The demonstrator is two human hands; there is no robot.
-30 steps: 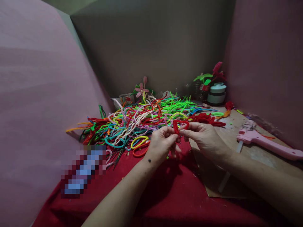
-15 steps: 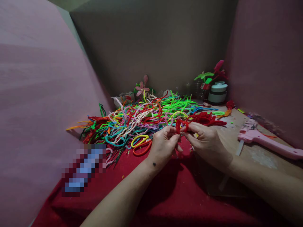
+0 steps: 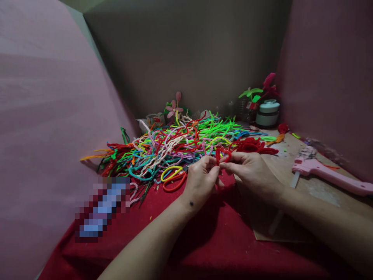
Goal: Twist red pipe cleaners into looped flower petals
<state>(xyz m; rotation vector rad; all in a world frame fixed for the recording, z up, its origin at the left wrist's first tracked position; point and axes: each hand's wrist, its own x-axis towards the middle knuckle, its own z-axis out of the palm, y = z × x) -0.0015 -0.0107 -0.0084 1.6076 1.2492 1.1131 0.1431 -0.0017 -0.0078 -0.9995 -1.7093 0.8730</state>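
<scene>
Both the left hand [image 3: 201, 179] and the right hand [image 3: 253, 171] pinch a small looped red fuzzy pipe cleaner [image 3: 223, 154] just above the red cloth [image 3: 204, 241], seemingly mid-twist near the heap of multicoloured pipe cleaners [image 3: 175, 146]; tightening the loop likely demands a firm fingertip hold.

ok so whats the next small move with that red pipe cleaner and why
Probably another small twist at the pinch: both hands, left and right, grip the red pipe cleaner where its loop closes, and the loop looks loosely formed.
</scene>
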